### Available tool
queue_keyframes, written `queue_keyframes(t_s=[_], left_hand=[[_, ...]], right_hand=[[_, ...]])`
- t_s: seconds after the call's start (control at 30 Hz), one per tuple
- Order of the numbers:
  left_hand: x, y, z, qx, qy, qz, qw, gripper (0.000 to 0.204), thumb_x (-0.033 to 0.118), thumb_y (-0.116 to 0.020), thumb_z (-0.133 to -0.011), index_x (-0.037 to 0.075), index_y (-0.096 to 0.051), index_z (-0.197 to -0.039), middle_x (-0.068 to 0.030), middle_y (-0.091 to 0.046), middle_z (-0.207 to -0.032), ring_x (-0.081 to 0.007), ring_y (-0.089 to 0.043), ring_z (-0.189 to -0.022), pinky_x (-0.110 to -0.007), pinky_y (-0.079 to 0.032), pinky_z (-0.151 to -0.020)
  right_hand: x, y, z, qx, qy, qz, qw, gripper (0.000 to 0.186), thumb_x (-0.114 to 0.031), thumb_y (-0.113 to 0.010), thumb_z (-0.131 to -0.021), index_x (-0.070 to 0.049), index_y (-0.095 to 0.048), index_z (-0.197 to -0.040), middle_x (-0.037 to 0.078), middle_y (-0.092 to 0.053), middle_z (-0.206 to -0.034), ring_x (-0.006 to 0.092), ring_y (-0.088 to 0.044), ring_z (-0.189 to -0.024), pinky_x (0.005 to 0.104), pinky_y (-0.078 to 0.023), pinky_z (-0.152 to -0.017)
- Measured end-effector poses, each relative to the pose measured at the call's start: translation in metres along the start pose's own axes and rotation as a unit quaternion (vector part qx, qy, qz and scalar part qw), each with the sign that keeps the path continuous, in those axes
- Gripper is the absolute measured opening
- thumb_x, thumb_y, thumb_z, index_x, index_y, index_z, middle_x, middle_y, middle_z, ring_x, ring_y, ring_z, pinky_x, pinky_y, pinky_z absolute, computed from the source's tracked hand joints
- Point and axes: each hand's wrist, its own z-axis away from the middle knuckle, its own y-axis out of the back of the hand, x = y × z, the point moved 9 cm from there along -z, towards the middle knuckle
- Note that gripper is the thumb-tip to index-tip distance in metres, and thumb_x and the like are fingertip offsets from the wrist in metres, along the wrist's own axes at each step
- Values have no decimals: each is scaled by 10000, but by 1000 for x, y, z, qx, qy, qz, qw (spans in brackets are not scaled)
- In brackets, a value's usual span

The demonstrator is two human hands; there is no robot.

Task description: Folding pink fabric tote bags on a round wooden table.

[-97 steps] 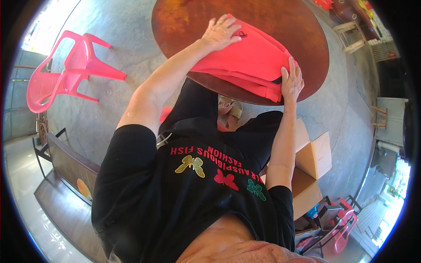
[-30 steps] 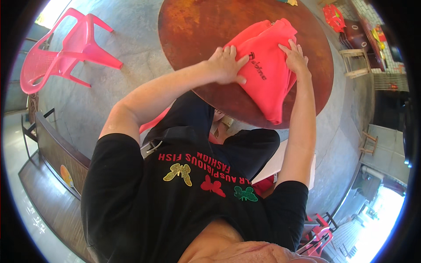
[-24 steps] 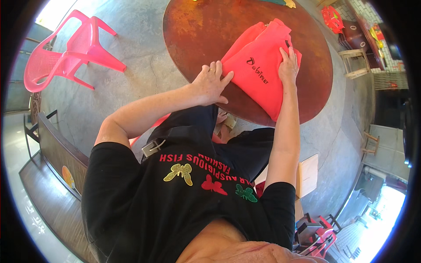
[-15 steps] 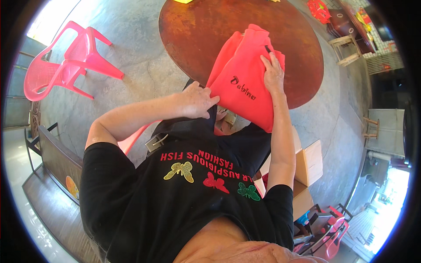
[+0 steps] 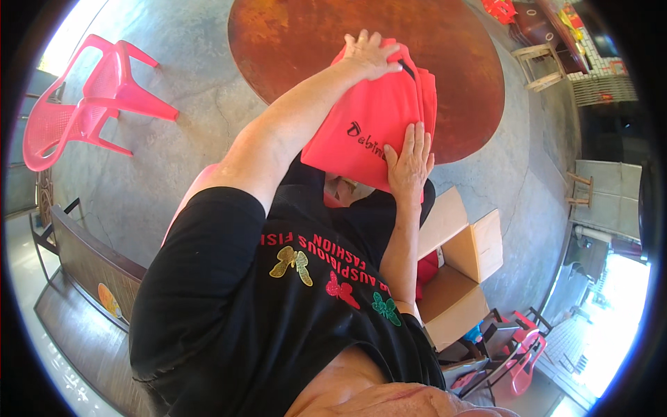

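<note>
A folded coral-red garment with dark lettering and a black strip near its top edge hangs over the near edge of the round brown table, above my lap. My left hand lies at the garment's far upper end, open, fingers spread on the cloth. Lower down, on the garment's right part, my right hand rests open, fingers extended flat and thumb apart.
A pink plastic chair stands at the left. By my right side is an open cardboard box with red cloth inside. Dark wooden furniture is at lower left, a wooden stool at upper right, stacked chairs at lower right.
My left hand has moved up from the garment's near left corner to its far end. My right hand has slid downward on the cloth. The garment has shifted toward me over the table edge.
</note>
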Motion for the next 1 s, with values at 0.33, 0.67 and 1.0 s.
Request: queue_keyframes(t_s=[0.33, 0.67, 1.0], left_hand=[[-45, -38, -36, 8, 113, 93, 989, 501, 538, -405, -991, 296, -509, -1417, -21, -441, -1496, -242, -342, -1413, -534, -275, -1113], [-74, -10, -7, 179, 114, 244, 946, 544, 522, -455, -972, 216, -478, -1421, -92, -435, -1485, -312, -351, -1399, -556, -266, -1117], [29, 18, 61, 124, -78, 67, 987, 539, 470, -527, -958, 185, -476, -1412, -102, -392, -1500, -328, -269, -1449, -583, -229, -1145]], right_hand=[[3, -3, -3, 32, -12, -20, 999, 733, -378, -654, -870, -73, -391, -1483, 106, -325, -1582, 355, -308, -1442, 596, -267, -1114], [-5, 1, -9, 2, 32, -14, 999, 706, -396, -625, -902, -93, -380, -1490, 85, -332, -1579, 353, -303, -1444, 600, -283, -1102], [-3, 2, -33, -44, 81, -17, 996, 693, -444, -600, -918, -97, -392, -1480, 94, -330, -1574, 347, -285, -1450, 610, -283, -1104]])
